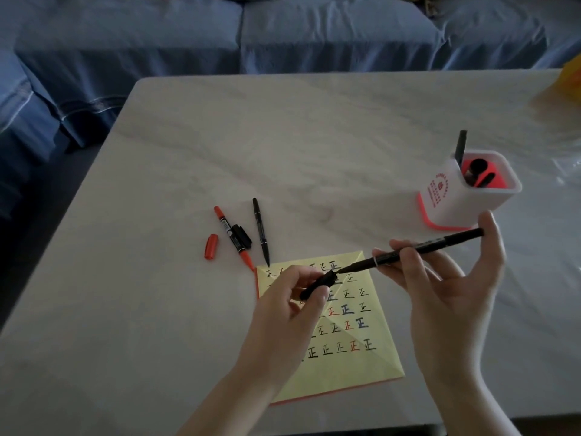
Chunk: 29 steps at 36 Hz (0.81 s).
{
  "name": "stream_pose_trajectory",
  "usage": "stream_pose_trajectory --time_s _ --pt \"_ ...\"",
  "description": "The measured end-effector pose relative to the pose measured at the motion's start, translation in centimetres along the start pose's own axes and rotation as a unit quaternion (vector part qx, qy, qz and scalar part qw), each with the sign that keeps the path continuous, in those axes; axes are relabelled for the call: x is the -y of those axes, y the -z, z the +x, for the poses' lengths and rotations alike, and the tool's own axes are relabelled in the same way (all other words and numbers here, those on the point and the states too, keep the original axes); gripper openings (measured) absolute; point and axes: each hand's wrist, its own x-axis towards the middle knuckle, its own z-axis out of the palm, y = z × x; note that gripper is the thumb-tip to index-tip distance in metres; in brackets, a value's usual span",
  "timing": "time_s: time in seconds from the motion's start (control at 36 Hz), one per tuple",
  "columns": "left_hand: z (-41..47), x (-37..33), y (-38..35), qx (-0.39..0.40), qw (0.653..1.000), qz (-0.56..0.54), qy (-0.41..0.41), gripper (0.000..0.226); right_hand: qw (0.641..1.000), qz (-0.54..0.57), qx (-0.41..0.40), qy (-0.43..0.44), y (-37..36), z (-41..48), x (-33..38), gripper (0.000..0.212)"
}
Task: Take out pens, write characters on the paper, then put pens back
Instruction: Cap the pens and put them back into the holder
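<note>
- While the right hand (440, 278) pinches a black pen (408, 248) near its middle between thumb and fingers, the barrel lies almost level above the tabletop (220, 136). Its long axis runs from the holder side at the right down-left to a bare tip over the paper (361, 363).
- The left hand (292, 297) has its grip closed on the cap (317, 286), thumb against forefinger, with the open mouth turned up-right toward that tip. Tip and mouth sit just apart and nearly in line, so the coming move looks like a slide along one shared axis. Whether the cap is going on or coming off cannot be told.
- The yellow paper lies under both hands, one corner pointing away from the person, covered in rows of one repeated character in black, red and blue.
- A white pen holder (452, 196) with a red inside stands just beyond the right hand, much nearer to it than to the left. One dark pen (461, 146) leans out of its far-left corner, and at least two more dark ends show inside.
- Beside the paper's far corner lie a red pen (232, 236), a red cap (211, 246) apart to its left, a loose black cap (242, 236) against its barrel, and a second black pen (261, 231) whose near end reaches the corner.
- By this layout, three pens are out of the holder and not yet returned.
</note>
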Motion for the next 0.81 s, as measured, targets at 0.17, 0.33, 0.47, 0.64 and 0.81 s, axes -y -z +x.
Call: stream_pose_trajectory --time_s 0.17,0.33,0.47,0.64,0.81 --pt "0.1 -0.3 -0.2 0.008 1.0 -0.004 -0.008 0.012 0.999 0.0 0.035 -0.018 -0.2 -0.4 -0.4 0.066" --pt "0.0 -0.3 -0.3 0.011 1.0 -0.019 -0.011 0.011 0.998 0.01 0.049 -0.029 -0.2 -0.8 -0.5 0.063" --pt "-0.1 -0.7 -0.2 0.029 0.999 -0.038 0.005 0.014 0.997 0.009 0.067 -0.045 -0.1 -0.8 -0.6 0.06" --pt "0.0 -1.5 0.4 0.114 0.95 -0.222 0.186 0.014 0.992 -0.008 0.109 -0.071 0.4 -0.5 -0.3 0.06" --pt "0.0 -1.9 0.1 0.094 0.959 -0.191 0.189 0.012 0.989 0.004 0.102 -0.102 0.4 -0.6 -1.0 0.055"
